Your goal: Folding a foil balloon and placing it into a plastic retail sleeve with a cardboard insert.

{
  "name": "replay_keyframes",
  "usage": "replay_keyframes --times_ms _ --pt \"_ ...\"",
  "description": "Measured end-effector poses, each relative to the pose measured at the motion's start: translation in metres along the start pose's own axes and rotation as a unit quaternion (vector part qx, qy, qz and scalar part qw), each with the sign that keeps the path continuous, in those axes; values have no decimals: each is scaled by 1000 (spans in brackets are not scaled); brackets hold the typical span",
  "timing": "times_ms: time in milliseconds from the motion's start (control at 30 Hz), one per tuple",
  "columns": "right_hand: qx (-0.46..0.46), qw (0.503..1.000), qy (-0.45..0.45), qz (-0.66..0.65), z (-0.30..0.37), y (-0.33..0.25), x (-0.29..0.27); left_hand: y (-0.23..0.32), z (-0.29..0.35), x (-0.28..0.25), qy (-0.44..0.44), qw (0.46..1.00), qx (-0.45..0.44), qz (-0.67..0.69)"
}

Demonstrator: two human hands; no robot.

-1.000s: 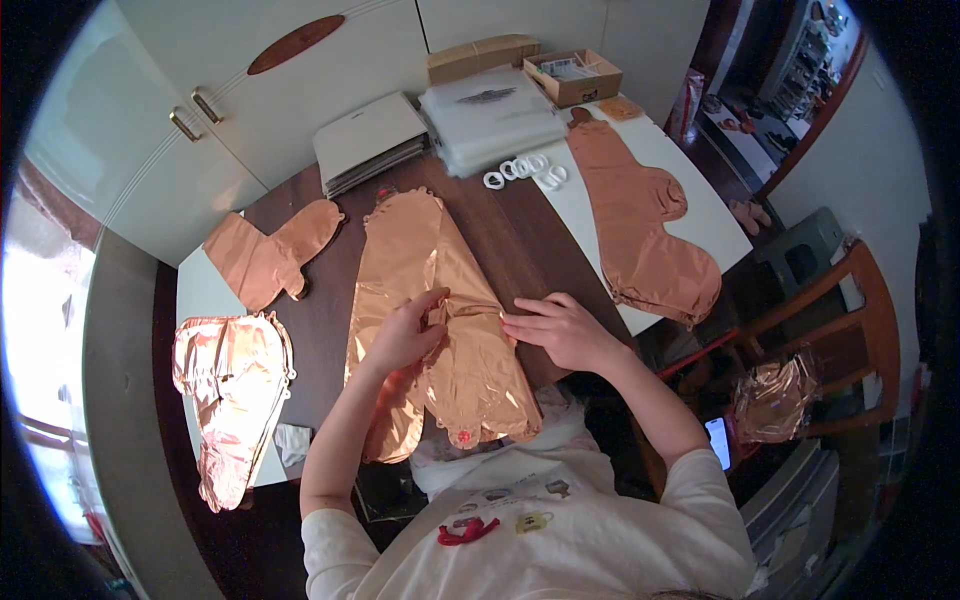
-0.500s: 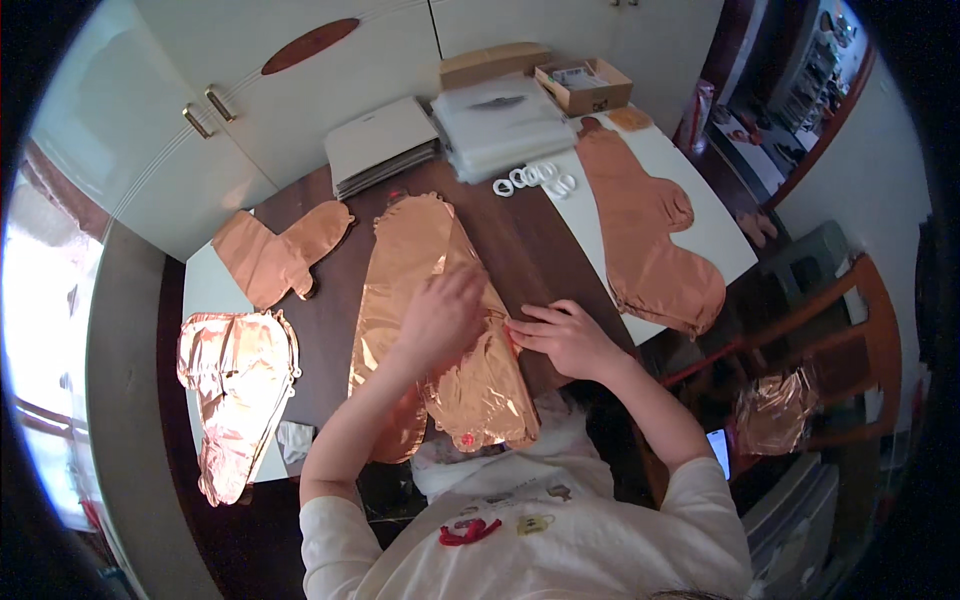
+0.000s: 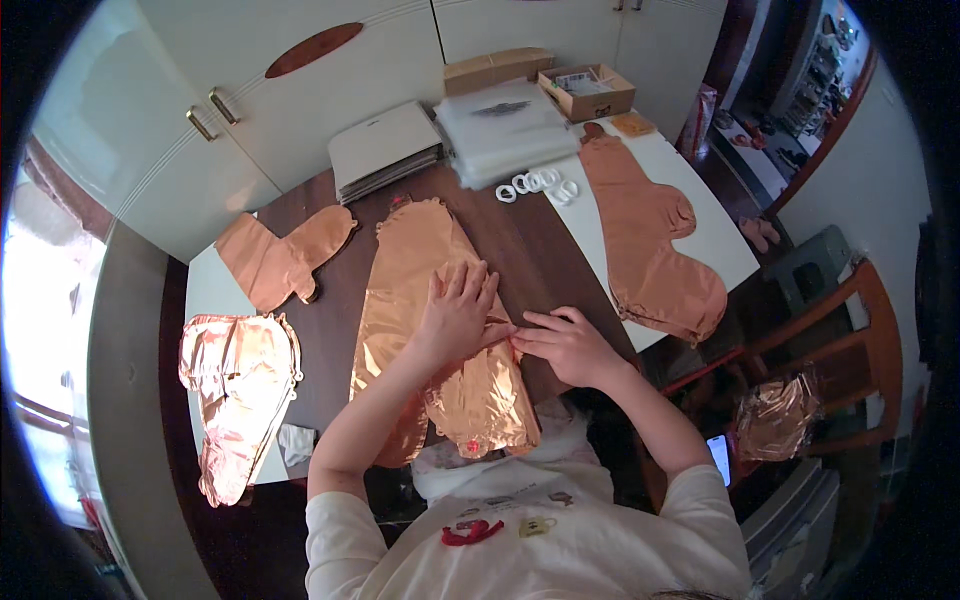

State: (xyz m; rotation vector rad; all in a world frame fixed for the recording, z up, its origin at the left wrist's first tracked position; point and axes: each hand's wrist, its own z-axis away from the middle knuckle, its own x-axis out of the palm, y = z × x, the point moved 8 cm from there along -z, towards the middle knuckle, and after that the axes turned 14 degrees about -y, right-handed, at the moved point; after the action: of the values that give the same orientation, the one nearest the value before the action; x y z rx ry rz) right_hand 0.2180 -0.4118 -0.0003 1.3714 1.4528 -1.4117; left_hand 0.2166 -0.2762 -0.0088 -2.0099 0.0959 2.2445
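Note:
A large flat foil balloon (image 3: 410, 265), shiny rose gold, lies folded lengthwise on the dark tabletop in front of me. My left hand (image 3: 460, 312) rests on its middle with the palm down and fingers spread. At the balloon's right edge is my right hand (image 3: 565, 345), its thumb and forefinger closed at the foil and its other fingers loosely extended. The exact pinch is partly hidden. A small red spot shows near the balloon's lower end, and another red bit at its top.
More flat rose-gold foil balloons lie at left (image 3: 285, 255), lower left (image 3: 240, 385) and right (image 3: 650, 235). Along the back are stacked grey folders (image 3: 385, 150), clear plastic bags (image 3: 500, 130), white rings (image 3: 535, 182) and a cardboard box (image 3: 588, 93). A wooden chair (image 3: 880, 350) stands at right.
My left hand, blurred before, has settled flat on the foil, fingers spread and slightly farther right. My right hand has stayed at the same edge.

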Motion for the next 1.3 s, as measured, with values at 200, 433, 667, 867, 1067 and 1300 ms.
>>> replay_keyframes --times_ms 200,433,667,867,1067,1300 --pt "-1 1000 -3 -5 -1 0 0 -3 0 5 -30 999 -19 2" --pt "2 999 -42 -7 -2 1 4 -17 -13 -7 11 998 -38 -46" --pt "8 998 -53 -20 0 4 7 -51 -44 -17 -58 992 -106 -35" --pt "0 998 -53 -28 -1 4 8 -84 -67 -11 -114 980 -147 -65" --pt "-12 997 -46 -64 -15 19 4 -82 -74 -8 -147 980 -130 -41" --pt "-56 995 -83 -15 -37 25 11 -81 -74 -1 -197 969 -141 -41"
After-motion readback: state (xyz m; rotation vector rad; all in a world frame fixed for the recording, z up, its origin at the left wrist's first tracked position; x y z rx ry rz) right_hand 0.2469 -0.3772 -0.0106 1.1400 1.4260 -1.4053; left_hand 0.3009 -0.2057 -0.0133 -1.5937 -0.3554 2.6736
